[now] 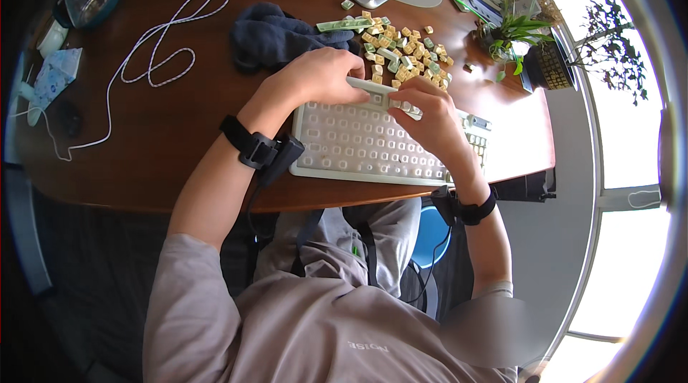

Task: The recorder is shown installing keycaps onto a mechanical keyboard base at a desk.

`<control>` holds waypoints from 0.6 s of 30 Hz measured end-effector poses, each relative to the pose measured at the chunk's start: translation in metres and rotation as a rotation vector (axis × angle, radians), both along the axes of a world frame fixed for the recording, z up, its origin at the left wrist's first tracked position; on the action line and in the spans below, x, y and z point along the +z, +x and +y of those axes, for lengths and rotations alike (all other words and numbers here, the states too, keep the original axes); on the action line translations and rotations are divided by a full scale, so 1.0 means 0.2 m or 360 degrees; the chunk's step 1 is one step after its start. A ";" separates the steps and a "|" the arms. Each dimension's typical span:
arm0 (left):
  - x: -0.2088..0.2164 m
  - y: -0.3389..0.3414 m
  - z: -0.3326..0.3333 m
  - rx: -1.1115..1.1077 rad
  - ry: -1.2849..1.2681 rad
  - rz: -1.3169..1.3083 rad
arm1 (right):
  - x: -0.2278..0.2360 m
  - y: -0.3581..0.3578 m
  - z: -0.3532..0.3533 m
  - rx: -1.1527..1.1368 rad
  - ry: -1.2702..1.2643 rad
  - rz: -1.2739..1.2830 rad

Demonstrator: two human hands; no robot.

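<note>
- The shirt (308, 343) was taupe, with short sleeves (192, 286) and small pale lettering (368, 347) on the chest.
- The trousers (390, 240) were light grey.
- A black buckled band (245, 142) circled the left forearm, a second black band (479, 212) the right.
- Each band carried a black box (285, 159) with a thin cable (249, 208).

The keyboard (373, 138) looks plastic, the desk (179, 118) glossy wood

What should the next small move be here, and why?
Probably the right hand should work on the small pale keycaps beside it while the left hand steadies the pale green rectangular keyboard: both hands are at its far edge, most nearer positions lack caps, and loose yellow-and-green keycaps lie heaped beyond.
</note>
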State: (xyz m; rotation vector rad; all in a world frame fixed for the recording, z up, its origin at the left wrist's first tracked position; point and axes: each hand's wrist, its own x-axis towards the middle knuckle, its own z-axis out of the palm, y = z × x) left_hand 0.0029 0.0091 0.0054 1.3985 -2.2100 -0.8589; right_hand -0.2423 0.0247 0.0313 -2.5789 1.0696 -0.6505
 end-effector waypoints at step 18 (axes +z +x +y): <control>0.00 0.00 0.00 -0.0029 0.0057 -0.0013 | 0.04 0.02 -0.04 -0.0014 0.0166 0.0179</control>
